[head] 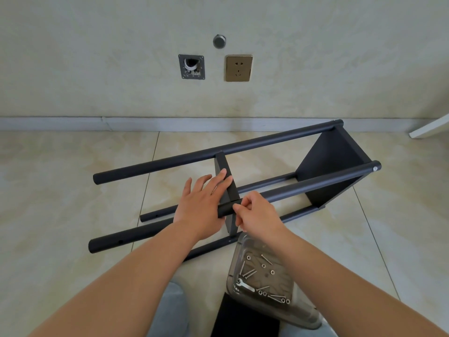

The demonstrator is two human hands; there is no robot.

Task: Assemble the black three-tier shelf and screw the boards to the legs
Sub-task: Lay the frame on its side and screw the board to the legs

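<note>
At the near leg [303, 188], right fingertips [239, 207] pinch together against the tube where the middle board [227, 181] meets it; whether a screw sits between them cannot be told. Right hand [257, 215] rests above the joint. Left fingers [218, 180] lie pressed together and flat on the board's top edge, left hand [198, 203] bracing it upright between the legs. Shelf [243, 181] lies on its side on the tiled floor [73, 178], end board [332, 166] fixed at the far right, left leg ends bare

Risks, as judged:
- Board held by hand pressure only; should the left hand ease off, it may tip and move off the leg hole
- A small fastener started at an angle may cross-thread or drop to the floor
- Tray [261, 276] of screws and spanner [244, 285] sits just beside the right forearm; a careless elbow may tip it
</note>
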